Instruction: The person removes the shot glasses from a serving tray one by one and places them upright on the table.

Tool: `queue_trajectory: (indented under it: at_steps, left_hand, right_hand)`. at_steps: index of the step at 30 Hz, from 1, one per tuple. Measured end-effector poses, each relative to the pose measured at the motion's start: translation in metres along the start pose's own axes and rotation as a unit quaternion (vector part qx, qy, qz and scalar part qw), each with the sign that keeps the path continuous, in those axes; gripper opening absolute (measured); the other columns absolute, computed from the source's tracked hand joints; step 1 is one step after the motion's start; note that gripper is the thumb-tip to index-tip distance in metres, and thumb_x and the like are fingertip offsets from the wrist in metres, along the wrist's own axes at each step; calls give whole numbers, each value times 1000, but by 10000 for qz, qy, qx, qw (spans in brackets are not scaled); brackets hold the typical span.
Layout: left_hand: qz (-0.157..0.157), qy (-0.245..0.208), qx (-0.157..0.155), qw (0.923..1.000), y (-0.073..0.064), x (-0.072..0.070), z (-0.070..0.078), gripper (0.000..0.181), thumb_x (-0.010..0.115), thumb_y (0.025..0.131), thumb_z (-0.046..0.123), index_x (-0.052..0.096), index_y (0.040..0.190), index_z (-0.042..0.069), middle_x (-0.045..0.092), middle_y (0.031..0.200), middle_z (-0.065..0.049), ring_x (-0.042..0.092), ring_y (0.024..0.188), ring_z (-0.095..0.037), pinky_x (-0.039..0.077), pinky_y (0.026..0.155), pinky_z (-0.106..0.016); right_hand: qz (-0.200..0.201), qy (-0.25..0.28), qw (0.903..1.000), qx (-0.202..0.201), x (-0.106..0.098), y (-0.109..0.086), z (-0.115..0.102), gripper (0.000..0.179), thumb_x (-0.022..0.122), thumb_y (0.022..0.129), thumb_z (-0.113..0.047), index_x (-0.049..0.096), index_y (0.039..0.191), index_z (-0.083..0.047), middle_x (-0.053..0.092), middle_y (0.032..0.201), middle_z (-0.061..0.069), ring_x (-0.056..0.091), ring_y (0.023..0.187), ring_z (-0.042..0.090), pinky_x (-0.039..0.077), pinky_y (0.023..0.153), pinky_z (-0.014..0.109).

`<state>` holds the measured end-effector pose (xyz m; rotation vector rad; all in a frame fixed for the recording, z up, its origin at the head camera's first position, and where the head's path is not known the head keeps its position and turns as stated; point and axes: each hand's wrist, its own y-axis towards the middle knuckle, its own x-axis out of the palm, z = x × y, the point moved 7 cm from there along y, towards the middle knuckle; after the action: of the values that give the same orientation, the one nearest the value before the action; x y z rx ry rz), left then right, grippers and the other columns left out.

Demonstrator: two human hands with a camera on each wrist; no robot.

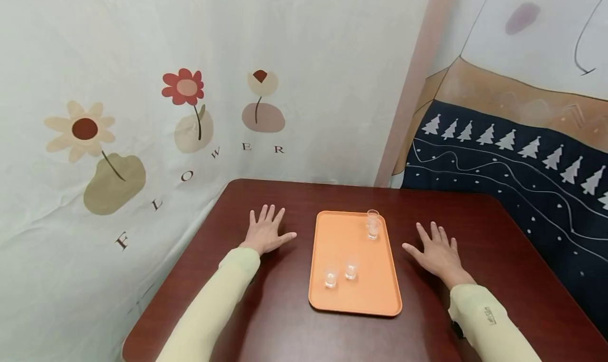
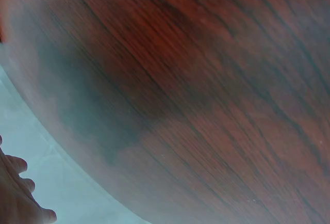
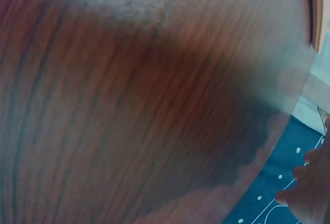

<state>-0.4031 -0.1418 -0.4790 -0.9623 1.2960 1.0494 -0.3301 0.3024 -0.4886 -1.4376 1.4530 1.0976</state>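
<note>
An orange rectangular tray (image 1: pixel 342 240) lies on the table between my hands. Near its front left, two small clear glasses (image 1: pixel 331 278) stand side by side. At the back right corner, clear glass shapes (image 1: pixel 373 230) overlap; whether they are stacked or one behind the other, I cannot tell. To the left of the tray, my left hand (image 1: pixel 265 236) has its fingers spread and holds nothing. My right hand (image 1: pixel 438 252) is spread likewise on the other side, apart from the tray. Fingertips of each hand show at the lower corners of the wrist views.
The dark reddish wooden table (image 1: pixel 280 320) has rounded corners. A white cloth with printed flowers (image 1: pixel 323 77) hangs behind and along the left side. A dark blue cloth with white trees (image 1: pixel 475 161) hangs at the right.
</note>
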Motion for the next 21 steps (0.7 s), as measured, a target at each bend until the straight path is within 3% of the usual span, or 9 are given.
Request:
queue_trajectory:
  at_steps: [10, 21]
  left_hand:
    - [14, -135, 277, 9995, -6, -3, 16, 94, 46, 90, 74, 25, 158, 14, 19, 162, -20, 11, 150, -37, 4, 114, -65]
    - [38, -170, 478, 9987, -7, -3, 25, 93, 48, 89, 73, 28, 157, 13, 21, 161, -21, 12, 150, -36, 7, 114, -65]
  right_hand:
    - [-264, 112, 9995, -97, 7, -3, -5, 95, 49, 92, -69, 25, 155, -3, 11, 156, 37, 11, 141, 56, 7, 109, 72]
    - [-297, 190, 9988, -343, 12, -6, -13, 91, 51, 93, -66, 30, 154, -3, 17, 156, 35, 16, 142, 53, 10, 109, 71]
